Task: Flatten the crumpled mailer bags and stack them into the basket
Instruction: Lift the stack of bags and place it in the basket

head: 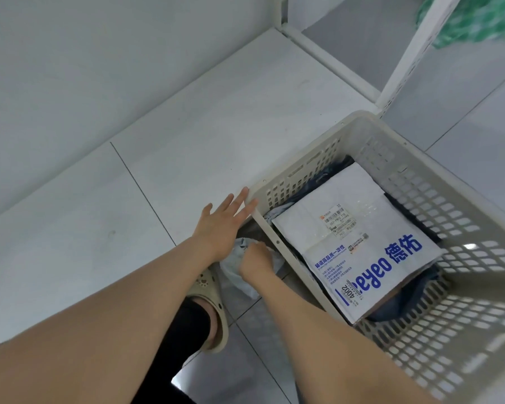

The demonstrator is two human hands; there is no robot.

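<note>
2 hands are in view, both at the left side of the basket (303, 170). Our left hand (219, 225) is flat and fully open, with its fingers spread. Its fingertips (245, 193) touch the rim at the basket's left corner, and it holds nothing. Our right hand (254, 258) is curled, gripping the crumpled mailer (233, 272). This mailer is outside the basket, just beside its left wall and partly under our left wrist. We cannot tell whether it rests on the floor (187, 141) or is lifted.

Inside the basket, 1 white mailer (362, 243) with blue print lies flat on top, label side up. Dark bags (403, 307) show around its edges underneath.

1 beige clog (207, 290) stands on the floor just below the crumpled mailer. Beyond the basket stands a white shelf frame (409, 59), with a green item (478, 21) on it.
</note>
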